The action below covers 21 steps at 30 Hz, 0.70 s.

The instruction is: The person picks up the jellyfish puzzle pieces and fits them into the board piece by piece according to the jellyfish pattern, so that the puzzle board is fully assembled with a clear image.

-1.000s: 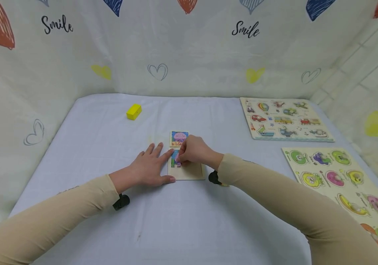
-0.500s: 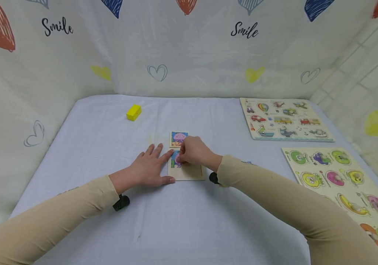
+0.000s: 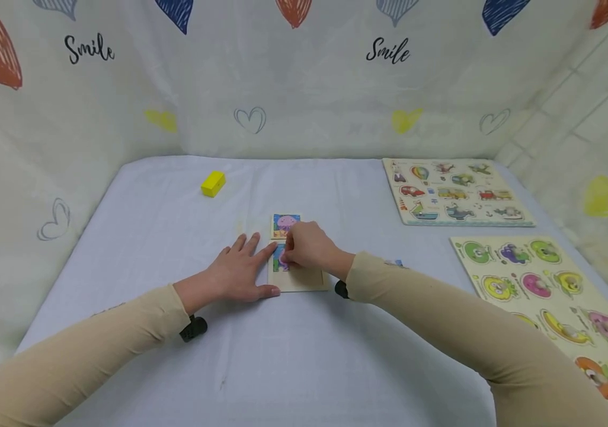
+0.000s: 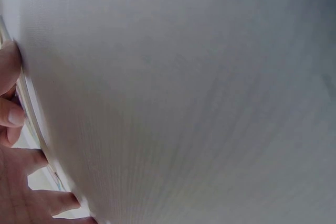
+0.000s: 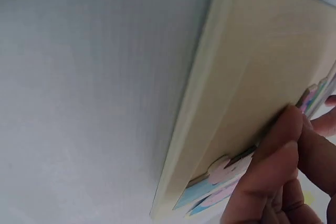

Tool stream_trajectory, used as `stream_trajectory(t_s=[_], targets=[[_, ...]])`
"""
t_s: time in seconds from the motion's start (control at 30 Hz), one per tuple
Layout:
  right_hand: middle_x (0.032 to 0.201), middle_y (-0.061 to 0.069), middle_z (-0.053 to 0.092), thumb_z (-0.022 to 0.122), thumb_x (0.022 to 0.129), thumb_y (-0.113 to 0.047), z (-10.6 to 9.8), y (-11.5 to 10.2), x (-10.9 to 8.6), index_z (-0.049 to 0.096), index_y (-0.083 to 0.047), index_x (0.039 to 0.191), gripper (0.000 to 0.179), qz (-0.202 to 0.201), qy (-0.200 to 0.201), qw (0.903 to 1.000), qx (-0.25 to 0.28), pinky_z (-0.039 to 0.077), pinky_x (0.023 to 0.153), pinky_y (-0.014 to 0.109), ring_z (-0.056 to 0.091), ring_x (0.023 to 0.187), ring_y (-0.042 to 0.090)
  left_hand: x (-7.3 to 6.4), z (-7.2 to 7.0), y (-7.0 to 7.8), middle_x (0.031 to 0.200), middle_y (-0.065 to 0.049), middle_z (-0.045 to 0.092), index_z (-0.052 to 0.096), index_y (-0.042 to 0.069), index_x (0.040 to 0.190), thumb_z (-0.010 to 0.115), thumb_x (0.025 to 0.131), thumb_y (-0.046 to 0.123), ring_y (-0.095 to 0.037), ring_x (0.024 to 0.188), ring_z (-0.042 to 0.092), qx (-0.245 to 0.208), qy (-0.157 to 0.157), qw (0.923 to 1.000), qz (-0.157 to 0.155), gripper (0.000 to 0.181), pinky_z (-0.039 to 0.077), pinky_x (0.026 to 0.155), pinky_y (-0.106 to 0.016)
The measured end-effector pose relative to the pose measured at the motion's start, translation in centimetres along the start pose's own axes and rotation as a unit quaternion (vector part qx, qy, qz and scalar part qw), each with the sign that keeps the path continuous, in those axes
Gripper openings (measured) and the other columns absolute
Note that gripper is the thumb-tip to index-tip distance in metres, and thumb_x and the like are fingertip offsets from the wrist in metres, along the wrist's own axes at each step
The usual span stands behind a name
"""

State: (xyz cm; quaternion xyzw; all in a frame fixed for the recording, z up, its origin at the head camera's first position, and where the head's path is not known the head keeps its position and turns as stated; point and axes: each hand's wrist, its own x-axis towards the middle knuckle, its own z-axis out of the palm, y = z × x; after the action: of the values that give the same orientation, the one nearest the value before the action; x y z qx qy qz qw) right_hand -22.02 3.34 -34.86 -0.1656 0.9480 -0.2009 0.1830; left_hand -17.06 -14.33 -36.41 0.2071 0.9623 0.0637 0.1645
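A small wooden jigsaw tray (image 3: 301,282) lies mid-table, its left part filled with blue and pink picture pieces (image 3: 280,258) and its right part bare wood. Just beyond it is a picture (image 3: 285,224) of a pink octopus-like figure. My left hand (image 3: 236,274) rests flat with spread fingers, touching the tray's left edge. Over the tray, my right hand (image 3: 312,245) has its thumb and fingers pinched together on a jigsaw piece (image 5: 307,97), mostly covered by the fingers. In the right wrist view, fitted pieces (image 5: 218,174) show beside the bare wood (image 5: 273,56).
A yellow block (image 3: 213,184) stands at the back left. At the back right lies a vehicle puzzle board (image 3: 461,220), with a fruit puzzle board (image 3: 522,317) nearer on the right. A small blue thing (image 3: 399,263) peeks out behind the right sleeve.
Both hands stay in nearly the same place at the tray. The whole head view shifts slightly, and a bit of blue now shows behind the right sleeve.
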Motion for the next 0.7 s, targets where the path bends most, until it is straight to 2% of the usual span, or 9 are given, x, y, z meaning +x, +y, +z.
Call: stream_trajectory(t_s=[0.13,0.23,0.33,0.53,0.7], targets=[[0.077,0.001,0.071,0.078,0.092,-0.020,-0.3,0.7,-0.2,0.075,-0.009,0.087,0.011,-0.040,-0.011,0.9991,0.014,0.047,0.065,0.021,0.060,0.072,0.012,0.1,0.3,-0.1,0.168,-0.027,0.018,0.025,0.016,0.164,0.062,0.092,0.062,-0.054,0.153,0.020,-0.003,0.000,1.0000,0.000,0.093,0.031,0.115,-0.070],[0.086,0.001,0.073,0.076,0.094,-0.017,-0.8,1.5,-0.4,0.076,-0.010,0.094,0.007,-0.076,-0.019,0.9966,0.027,0.050,0.072,0.021,0.062,0.078,0.012,0.2,0.4,-0.2,0.169,-0.026,0.017,0.025,0.016,0.164,0.062,0.092,0.062,-0.054,0.153,0.019,-0.006,-0.001,1.0000,-0.004,0.093,0.031,0.116,-0.070],[0.095,0.002,0.074,0.073,0.095,-0.015,-1.4,2.7,-1.0,0.075,-0.008,0.102,0.010,-0.093,-0.010,0.9946,0.046,0.054,0.079,0.025,0.064,0.085,0.015,0.2,0.5,-0.3,0.169,-0.025,0.016,0.024,0.017,0.164,0.063,0.092,0.063,-0.053,0.154,0.017,-0.006,-0.004,0.9999,-0.009,0.094,0.029,0.117,-0.070],[0.106,0.006,0.073,0.070,0.097,-0.012,-3.6,6.9,-3.5,0.072,-0.006,0.113,0.018,-0.081,0.017,0.9947,0.061,0.057,0.090,0.036,0.066,0.097,0.019,0.4,0.6,-0.1,0.170,-0.025,0.014,0.023,0.018,0.165,0.062,0.092,0.063,-0.052,0.155,0.015,-0.002,-0.007,0.9999,-0.011,0.094,0.028,0.118,-0.069],[0.111,0.008,0.073,0.068,0.097,-0.013,-5.0,11.4,-5.3,0.072,-0.006,0.116,0.020,-0.028,0.037,0.9981,0.040,0.056,0.089,0.040,0.065,0.100,0.023,0.4,0.4,-0.1,0.170,-0.025,0.013,0.022,0.017,0.165,0.063,0.092,0.062,-0.052,0.155,0.014,-0.001,-0.004,0.9999,-0.014,0.094,0.028,0.118,-0.069]])
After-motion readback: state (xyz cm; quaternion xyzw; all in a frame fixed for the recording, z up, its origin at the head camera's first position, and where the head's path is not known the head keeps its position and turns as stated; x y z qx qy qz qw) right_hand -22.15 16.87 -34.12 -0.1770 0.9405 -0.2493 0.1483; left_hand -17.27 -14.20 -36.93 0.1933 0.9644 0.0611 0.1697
